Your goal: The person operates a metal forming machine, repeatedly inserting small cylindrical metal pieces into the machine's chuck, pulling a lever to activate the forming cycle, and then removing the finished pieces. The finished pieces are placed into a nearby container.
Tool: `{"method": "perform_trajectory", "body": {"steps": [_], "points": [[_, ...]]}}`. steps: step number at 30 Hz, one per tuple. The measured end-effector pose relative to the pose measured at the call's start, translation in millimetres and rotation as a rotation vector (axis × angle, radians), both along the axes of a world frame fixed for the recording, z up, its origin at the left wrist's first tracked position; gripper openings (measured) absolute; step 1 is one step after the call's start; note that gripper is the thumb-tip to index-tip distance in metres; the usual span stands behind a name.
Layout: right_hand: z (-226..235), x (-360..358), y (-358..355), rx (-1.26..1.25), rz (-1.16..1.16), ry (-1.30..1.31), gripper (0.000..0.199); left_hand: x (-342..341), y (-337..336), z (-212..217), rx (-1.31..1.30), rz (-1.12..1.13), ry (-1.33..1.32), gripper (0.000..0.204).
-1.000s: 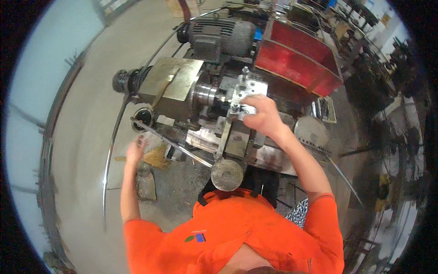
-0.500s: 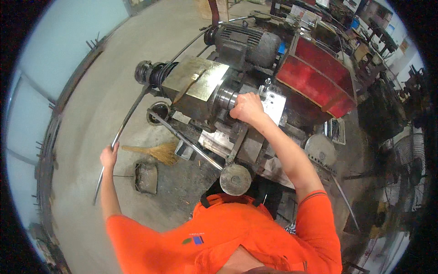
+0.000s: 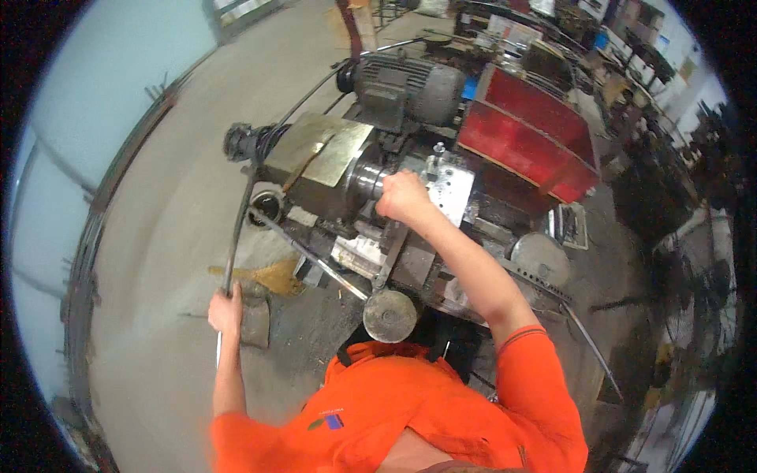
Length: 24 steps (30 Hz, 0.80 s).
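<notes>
My left hand [image 3: 226,310] is wrapped round a long metal rod [image 3: 239,225], whose far end meets the dark pulley-like end [image 3: 251,143] of a lathe-like machine. My right hand [image 3: 404,195] is closed in front of the shiny round spindle nose [image 3: 367,176]; what its fingers grip is hidden. Just right of that hand lies a bright steel plate with holes [image 3: 453,194], with a bolt [image 3: 438,150] standing at its far edge. A yellowish metal sheet [image 3: 339,148] covers the machine's head, and a dark strip rests on it.
Behind the spindle sit a grey electric motor [image 3: 414,91] and a red metal box [image 3: 524,130]. A slanting bar [image 3: 323,264] and a round disc [image 3: 389,316] stand close to my body. On the floor at left are a straw broom [image 3: 276,276] and a dustpan [image 3: 255,322].
My left hand has swung the rod's near end to the right, and the rod now stands steeper. The right hand stays at the spindle. The whole view has shifted slightly.
</notes>
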State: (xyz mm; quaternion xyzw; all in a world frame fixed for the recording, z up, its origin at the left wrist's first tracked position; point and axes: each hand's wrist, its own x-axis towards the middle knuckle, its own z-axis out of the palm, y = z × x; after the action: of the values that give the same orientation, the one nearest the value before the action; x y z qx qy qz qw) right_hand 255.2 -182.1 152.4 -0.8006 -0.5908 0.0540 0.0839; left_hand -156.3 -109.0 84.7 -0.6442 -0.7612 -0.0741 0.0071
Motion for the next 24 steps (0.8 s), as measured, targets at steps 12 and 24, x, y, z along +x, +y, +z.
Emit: {"method": "perform_trajectory", "body": {"steps": [12, 24], "points": [[88, 186, -86, 0.352, -0.403, -0.190, 0.019, -21, 91, -19, -0.481, -0.405, -0.922, 0.021], [73, 157, -303, 0.505, -0.437, 0.139, 0.044, -35, 128, -43, -0.424, -0.538, -0.998, 0.033]]}}
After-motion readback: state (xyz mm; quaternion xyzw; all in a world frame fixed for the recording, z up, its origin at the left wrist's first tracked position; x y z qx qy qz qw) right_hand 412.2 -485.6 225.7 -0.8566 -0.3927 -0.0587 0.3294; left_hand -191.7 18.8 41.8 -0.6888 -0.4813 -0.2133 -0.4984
